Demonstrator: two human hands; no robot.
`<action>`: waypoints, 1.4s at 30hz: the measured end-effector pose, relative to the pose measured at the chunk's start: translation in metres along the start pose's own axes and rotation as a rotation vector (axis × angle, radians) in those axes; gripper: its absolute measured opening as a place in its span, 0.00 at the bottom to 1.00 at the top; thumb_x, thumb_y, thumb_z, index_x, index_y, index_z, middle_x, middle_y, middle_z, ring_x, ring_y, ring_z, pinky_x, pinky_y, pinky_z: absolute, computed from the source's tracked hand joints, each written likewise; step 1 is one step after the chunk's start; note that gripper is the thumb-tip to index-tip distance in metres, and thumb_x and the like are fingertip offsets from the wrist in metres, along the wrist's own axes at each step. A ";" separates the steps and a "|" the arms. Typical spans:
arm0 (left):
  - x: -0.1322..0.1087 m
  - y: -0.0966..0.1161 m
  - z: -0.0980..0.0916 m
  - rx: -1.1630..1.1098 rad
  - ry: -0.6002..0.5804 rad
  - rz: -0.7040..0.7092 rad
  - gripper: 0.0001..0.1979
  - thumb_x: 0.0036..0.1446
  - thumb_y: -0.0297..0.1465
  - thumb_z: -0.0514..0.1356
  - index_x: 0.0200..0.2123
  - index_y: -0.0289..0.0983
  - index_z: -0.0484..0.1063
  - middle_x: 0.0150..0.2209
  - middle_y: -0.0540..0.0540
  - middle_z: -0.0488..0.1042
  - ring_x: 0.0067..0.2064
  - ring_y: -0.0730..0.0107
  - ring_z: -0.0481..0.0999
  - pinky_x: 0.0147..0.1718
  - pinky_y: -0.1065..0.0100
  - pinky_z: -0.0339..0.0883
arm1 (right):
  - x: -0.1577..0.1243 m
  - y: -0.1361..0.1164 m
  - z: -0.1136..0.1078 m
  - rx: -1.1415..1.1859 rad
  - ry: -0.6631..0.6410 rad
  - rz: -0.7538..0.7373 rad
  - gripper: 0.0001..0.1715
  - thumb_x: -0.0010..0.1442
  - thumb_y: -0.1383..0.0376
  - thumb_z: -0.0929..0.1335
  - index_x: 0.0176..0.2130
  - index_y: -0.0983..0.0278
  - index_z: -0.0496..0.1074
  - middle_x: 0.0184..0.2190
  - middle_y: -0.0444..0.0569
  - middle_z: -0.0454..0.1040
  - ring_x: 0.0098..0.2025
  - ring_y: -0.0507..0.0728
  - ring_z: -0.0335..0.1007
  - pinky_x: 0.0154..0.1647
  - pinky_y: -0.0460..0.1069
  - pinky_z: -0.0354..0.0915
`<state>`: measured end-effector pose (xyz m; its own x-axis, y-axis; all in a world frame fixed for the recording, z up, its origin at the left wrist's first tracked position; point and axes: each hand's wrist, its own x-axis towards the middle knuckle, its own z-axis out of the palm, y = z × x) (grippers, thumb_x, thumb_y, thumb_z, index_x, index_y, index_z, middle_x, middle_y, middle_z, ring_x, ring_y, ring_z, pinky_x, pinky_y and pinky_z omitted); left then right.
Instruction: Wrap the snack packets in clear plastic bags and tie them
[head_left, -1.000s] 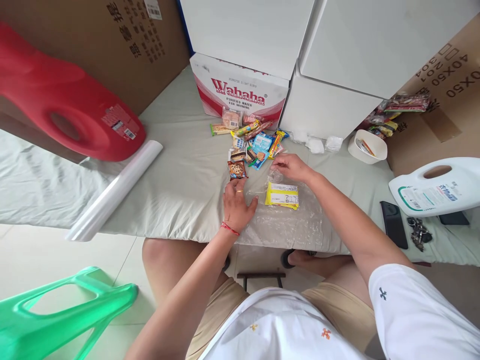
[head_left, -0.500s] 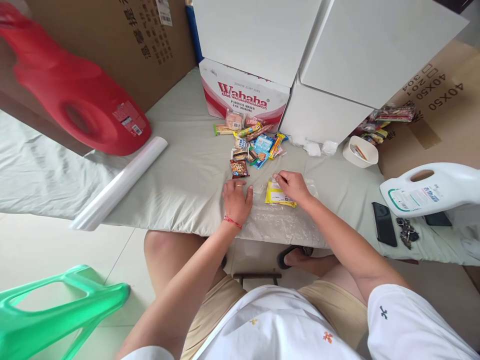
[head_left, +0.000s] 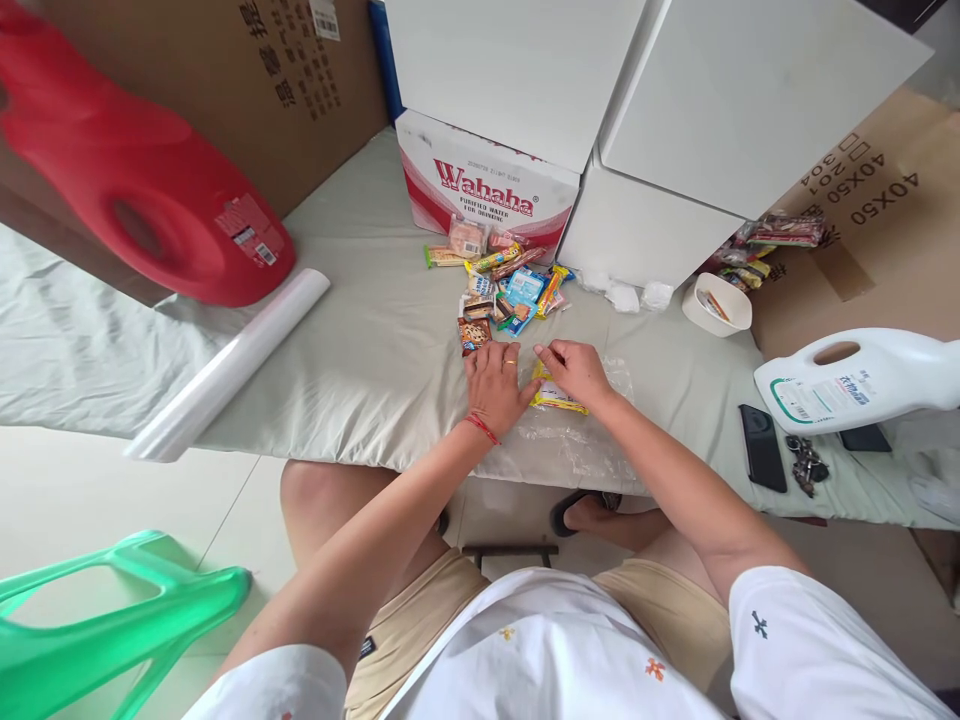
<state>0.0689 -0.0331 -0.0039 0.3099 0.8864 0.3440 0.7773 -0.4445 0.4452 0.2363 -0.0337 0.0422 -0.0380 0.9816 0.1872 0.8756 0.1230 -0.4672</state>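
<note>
My left hand lies palm down on the cloth with its fingers stretched out. Its fingertips reach the lower edge of a brown cookie packet, and its thumb is at the left side of a yellow snack packet. A crinkled clear plastic bag spreads under and around the yellow packet. My right hand is over the packet's upper right, thumb and fingers pinched together on what looks like the bag's edge. Just beyond the hands is a pile of small wrapped snacks.
Behind the snacks stands a Wahaha carton beside white boxes. On the left are a red jug and a plastic film roll. To the right are a white bowl, white detergent bottle, phone and keys.
My left hand has shifted right and slightly forward, so its thumb now meets the yellow packet. My right hand has moved slightly left, still pinched.
</note>
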 end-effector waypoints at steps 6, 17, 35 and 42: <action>0.005 -0.011 -0.001 -0.057 -0.090 -0.017 0.17 0.65 0.29 0.53 0.52 0.37 0.76 0.49 0.36 0.79 0.55 0.48 0.74 0.57 0.49 0.58 | -0.009 0.008 -0.009 -0.020 -0.045 -0.030 0.25 0.70 0.47 0.64 0.34 0.62 0.75 0.30 0.47 0.74 0.31 0.54 0.67 0.31 0.48 0.55; -0.008 -0.046 -0.017 -0.057 -0.198 0.103 0.20 0.64 0.27 0.50 0.51 0.38 0.78 0.47 0.38 0.80 0.55 0.51 0.73 0.53 0.53 0.65 | -0.064 0.058 -0.041 -0.228 -0.179 0.010 0.13 0.66 0.65 0.66 0.48 0.58 0.78 0.44 0.49 0.79 0.39 0.58 0.75 0.37 0.51 0.65; 0.009 -0.039 -0.010 -0.164 -0.097 -0.010 0.51 0.51 0.44 0.68 0.72 0.34 0.51 0.63 0.30 0.68 0.62 0.42 0.68 0.61 0.47 0.60 | -0.088 0.068 -0.023 -0.114 -0.056 -0.051 0.20 0.71 0.63 0.61 0.55 0.58 0.77 0.44 0.52 0.77 0.42 0.60 0.76 0.42 0.53 0.70; 0.044 -0.047 -0.005 -0.585 -0.159 -0.113 0.36 0.53 0.30 0.63 0.67 0.36 0.64 0.41 0.46 0.80 0.41 0.64 0.76 0.49 0.60 0.70 | -0.092 0.077 -0.019 -0.083 -0.081 -0.136 0.25 0.71 0.67 0.60 0.61 0.54 0.75 0.43 0.51 0.74 0.42 0.57 0.74 0.42 0.50 0.70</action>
<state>0.0431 0.0259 -0.0061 0.3558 0.9206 0.1610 0.3944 -0.3041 0.8672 0.3160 -0.1176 0.0057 -0.1948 0.9657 0.1719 0.8964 0.2464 -0.3683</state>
